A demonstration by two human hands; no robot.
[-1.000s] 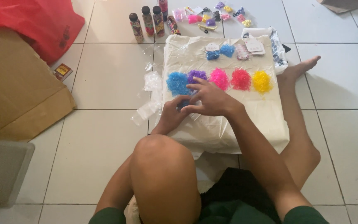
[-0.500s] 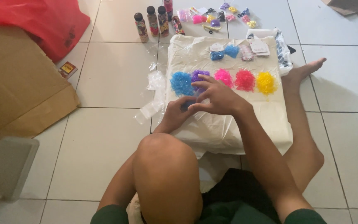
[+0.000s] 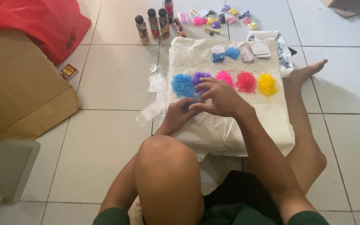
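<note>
I sit on a tiled floor with a cream plastic-wrapped bundle (image 3: 267,121) in front of me. On it lie small heaps of tiny coloured bits in a row: blue (image 3: 182,85), purple (image 3: 200,77), pink (image 3: 225,77), red-pink (image 3: 246,81) and yellow (image 3: 267,84). My left hand (image 3: 176,116) and my right hand (image 3: 219,98) meet just below the blue and purple heaps, fingers pinched around a small clear packet with blue-purple bits inside; most of it is hidden by my fingers.
Blue bows and tags (image 3: 231,53) lie further up the bundle. Several bottles (image 3: 153,24) and small coloured accessories (image 3: 221,16) sit beyond. A brown cardboard sheet (image 3: 17,91), a red bag (image 3: 38,25) and a grey bin (image 3: 1,171) are at left. Clear wrappers (image 3: 155,96) lie by the bundle.
The view has shifted slightly; my hands stay together below the heaps, working the small packet with little movement.
</note>
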